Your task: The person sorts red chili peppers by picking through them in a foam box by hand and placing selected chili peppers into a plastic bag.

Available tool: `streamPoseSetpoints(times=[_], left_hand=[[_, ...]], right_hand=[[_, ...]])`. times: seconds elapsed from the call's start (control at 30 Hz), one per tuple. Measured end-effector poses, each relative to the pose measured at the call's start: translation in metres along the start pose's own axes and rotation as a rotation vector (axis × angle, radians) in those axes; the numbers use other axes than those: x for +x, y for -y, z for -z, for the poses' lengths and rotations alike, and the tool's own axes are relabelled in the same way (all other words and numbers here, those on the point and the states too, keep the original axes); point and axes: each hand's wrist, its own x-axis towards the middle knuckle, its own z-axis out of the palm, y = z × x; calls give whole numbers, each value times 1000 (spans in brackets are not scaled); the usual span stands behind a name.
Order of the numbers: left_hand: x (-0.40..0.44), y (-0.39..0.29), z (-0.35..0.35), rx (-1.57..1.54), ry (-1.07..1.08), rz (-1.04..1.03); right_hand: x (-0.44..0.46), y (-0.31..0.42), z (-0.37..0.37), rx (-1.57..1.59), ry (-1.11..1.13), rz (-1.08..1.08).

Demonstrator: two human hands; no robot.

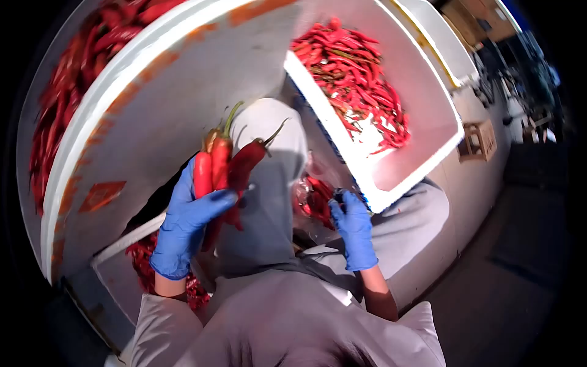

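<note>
In a blue glove, my left hand [186, 217] is wrapped round several large red chilies [221, 165], their green stems pointing up and away. My right hand [354, 229], also gloved in blue, has its fingers bent at the edge of a clear plastic bag [310, 165] between my legs. Red chilies [317, 199] show inside the bag. Something small and dark is at my right fingertips, too unclear to name. Beyond that hand, a white foam box [422, 165] holds a heap of thin red chilies [361, 79].
A large white tub [165, 79] at the left holds more red chilies [67, 104]. Below it, another white box [113, 275] has small red chilies [143, 260]. A wooden stool [478, 140] and cardboard boxes [480, 21] stand at the right.
</note>
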Motion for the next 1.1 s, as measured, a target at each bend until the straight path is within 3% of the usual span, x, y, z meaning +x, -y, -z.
streamPoseSetpoints(times=[0.07, 0.17, 0.2, 0.23, 0.3, 0.37, 0.43, 0.5, 0.53, 0.57, 0.6, 0.63, 0.7, 0.77, 0.8, 0.87, 0.97, 1.07, 1.1], left_hand=[[-30, 1, 41, -67, -141, 27], [-86, 16, 98, -36, -539, 50], [-107, 35, 126, 34, -658, 57], [-130, 39, 134, 38, -797, 67], [-174, 65, 170, 199, -935, 109], [-208, 105, 206, 223, -1035, 182], [-226, 115, 215, 247, -1108, 248], [-225, 114, 213, 315, -1126, 382], [-228, 134, 230, 515, -1155, 498], [-234, 155, 247, 507, -1164, 486], [-239, 175, 264, 507, -1165, 326], [-238, 175, 265, 506, -1161, 168], [-232, 164, 263, 548, -1165, 137], [-222, 148, 255, 515, -992, 152], [-210, 153, 254, 591, -960, 73], [-183, 157, 250, 1084, -870, -169], [-143, 181, 261, 1748, -590, 52], [-123, 197, 284, 1832, -555, 386], [-126, 194, 284, 1840, -558, 373]], right_hand=[[11, 19, 9, 112, -47, 71], [21, 72, 19, 327, -26, 159], [19, 100, 20, 514, 29, 116], [17, 121, 19, 560, 94, 214], [4, 167, 11, 490, 263, 243], [-22, 219, -5, 578, 501, 473], [-37, 252, -47, 442, 594, 970], [-61, 267, -102, 408, 717, 1056], [-65, 274, -109, 408, 718, 1073], [-66, 279, -113, 348, 835, 1045], [-65, 282, -116, 284, 949, 1009], [-63, 279, -114, 277, 945, 1018], [-52, 258, -99, 474, 798, 896], [-29, 237, -77, 437, 774, 768], [-16, 227, -63, 455, 762, 719], [2, 212, -38, 552, 730, 515], [25, 193, -12, 648, 640, 246], [39, 177, -8, 728, 606, 207], [42, 175, -5, 724, 598, 213]])
